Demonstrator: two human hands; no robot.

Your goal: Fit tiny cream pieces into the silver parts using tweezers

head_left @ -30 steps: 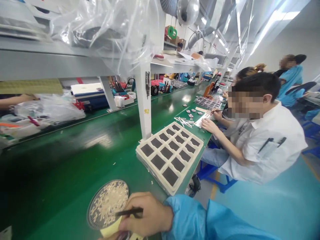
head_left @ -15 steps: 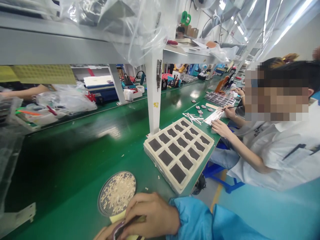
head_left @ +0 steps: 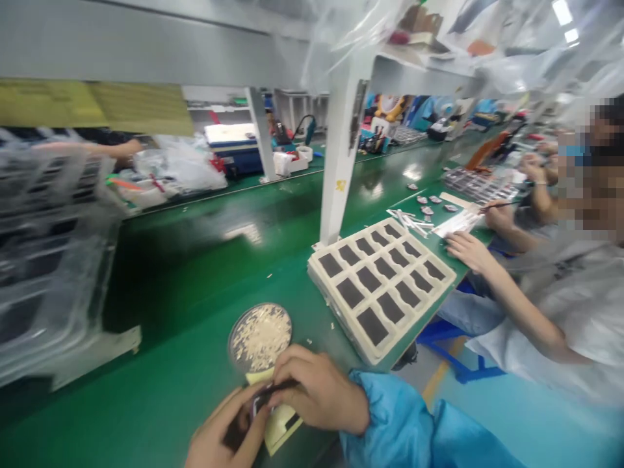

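Note:
My left hand (head_left: pixel 227 432) is closed around a small dark part with a shiny purplish rim (head_left: pixel 257 403), low in the head view. My right hand (head_left: pixel 324 393) meets it from the right, thumb and fingers pinched at the part's edge. A thin dark item shows between those right fingers; its kind is too blurred to tell. Under both hands lies a yellow paper sheet (head_left: pixel 281 432) with a dark strip on it. Just beyond the hands sits a round dish (head_left: pixel 234 348) filled with small cream-coloured pieces.
A cream compartment tray (head_left: pixel 316 276) with dark inserts stands right of the dish, by a white post (head_left: pixel 336 162). Stacked clear trays (head_left: pixel 53 273) are at left. Farther right, a co-worker's hands (head_left: pixel 470 250) work over white strips (head_left: pixel 458 220), near several small parts.
The view has swung left and down, so the bench things appear farther right and the stacked trays enter at left. More of my left hand and the part it holds now shows.

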